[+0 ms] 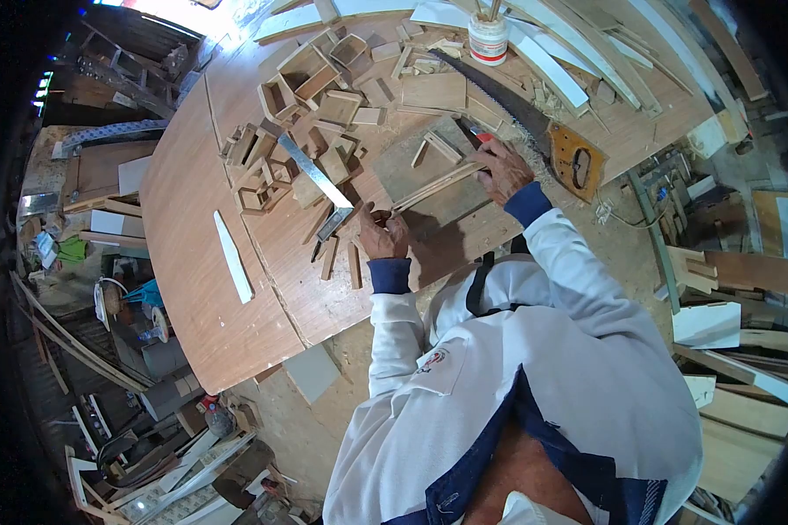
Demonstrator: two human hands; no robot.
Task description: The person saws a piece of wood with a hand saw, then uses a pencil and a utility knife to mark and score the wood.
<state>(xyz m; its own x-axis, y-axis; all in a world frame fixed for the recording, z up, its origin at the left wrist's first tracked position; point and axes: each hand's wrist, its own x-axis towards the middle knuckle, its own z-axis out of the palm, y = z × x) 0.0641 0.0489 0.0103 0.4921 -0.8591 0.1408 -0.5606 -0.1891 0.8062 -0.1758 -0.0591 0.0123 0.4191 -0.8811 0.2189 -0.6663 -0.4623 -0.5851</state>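
At table (184, 192), two hands (383, 236) (504, 173), held wood (438, 187), one handsaw (511, 105)

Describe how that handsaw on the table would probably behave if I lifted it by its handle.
The handsaw would likely feel handle-heavy, since its wooden handle looks chunky. Its long, thin blade might flex a little toward the narrow tip, and the toothed edge could snag on nearby scraps.

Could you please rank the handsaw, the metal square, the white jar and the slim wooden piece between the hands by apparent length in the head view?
1. Handsaw, clearly longest
2. Metal square and slim wooden piece: too alike to rank
3. White jar, shortest
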